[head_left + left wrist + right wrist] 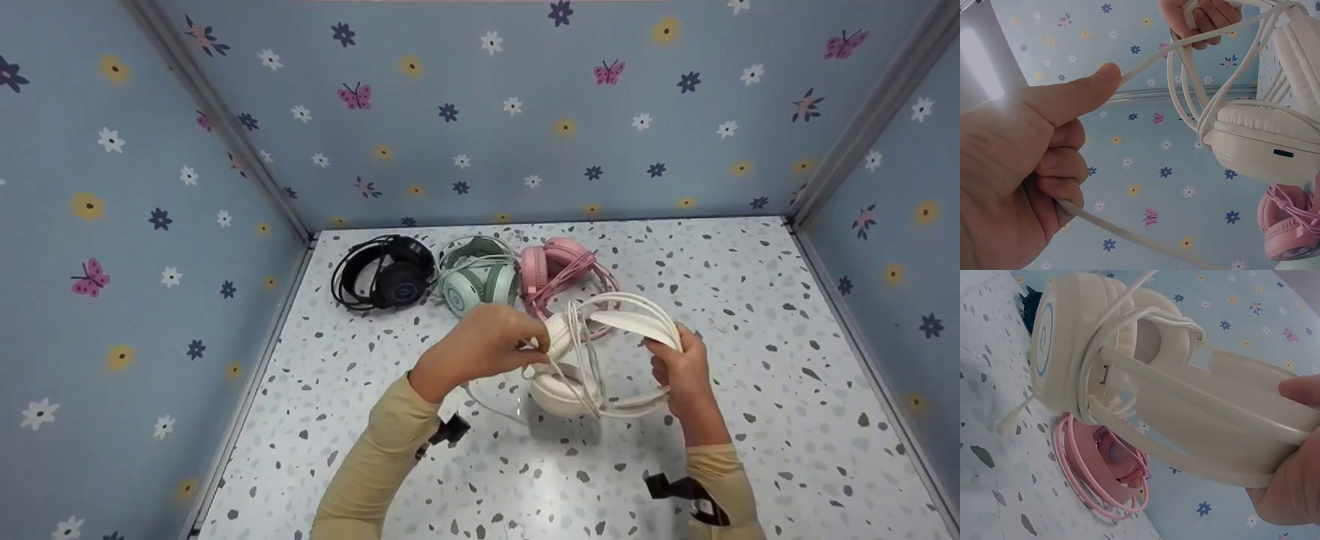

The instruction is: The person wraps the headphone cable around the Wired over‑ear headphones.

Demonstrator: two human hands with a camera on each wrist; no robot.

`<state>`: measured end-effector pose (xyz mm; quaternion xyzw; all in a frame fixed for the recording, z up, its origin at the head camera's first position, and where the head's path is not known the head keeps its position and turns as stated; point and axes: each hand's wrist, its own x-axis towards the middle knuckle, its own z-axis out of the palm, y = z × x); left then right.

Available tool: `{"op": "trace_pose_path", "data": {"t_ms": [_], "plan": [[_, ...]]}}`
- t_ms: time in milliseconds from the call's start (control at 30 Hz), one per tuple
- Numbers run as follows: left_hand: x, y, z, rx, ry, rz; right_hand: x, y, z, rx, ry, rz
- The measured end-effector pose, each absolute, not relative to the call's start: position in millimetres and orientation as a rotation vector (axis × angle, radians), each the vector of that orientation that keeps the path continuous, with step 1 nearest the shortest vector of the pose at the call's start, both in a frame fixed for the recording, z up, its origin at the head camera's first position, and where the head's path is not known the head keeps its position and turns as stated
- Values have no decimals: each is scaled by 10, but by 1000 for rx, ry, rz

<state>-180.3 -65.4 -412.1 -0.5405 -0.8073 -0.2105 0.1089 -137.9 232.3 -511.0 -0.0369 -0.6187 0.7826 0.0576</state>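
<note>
My right hand (684, 367) grips the headband of white over-ear headphones (564, 391), held above the speckled table. In the right wrist view the thumb and palm wrap the white headband (1213, 416). White cable (1109, 320) loops around the ear cups and the headband's ends. My left hand (487, 345) pinches a stretch of this cable just left of the ear cups. Seen from the left wrist, the cable (1157, 56) runs taut from under the thumb to the headphones, and a loose length leaves below the curled fingers.
Along the back of the speckled table (750, 300) lie black headphones (401, 281), mint green headphones (465, 289) and pink headphones (536, 270), each with its cable bundled about it. Flower-patterned blue walls (525, 112) enclose the table at the back and sides.
</note>
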Motion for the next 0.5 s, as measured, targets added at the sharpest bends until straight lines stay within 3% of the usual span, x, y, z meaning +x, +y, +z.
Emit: {"op": "trace_pose_path", "data": {"t_ms": [367,500], "plan": [[-2088,-636,-3907,-1737,-2506,-781,-1380,2442,-5107,33,-1942,2521],[-2185,-608,-3927,-1685,-2314,-747,-1433,2505,-5091,248,-1902,2631]]}}
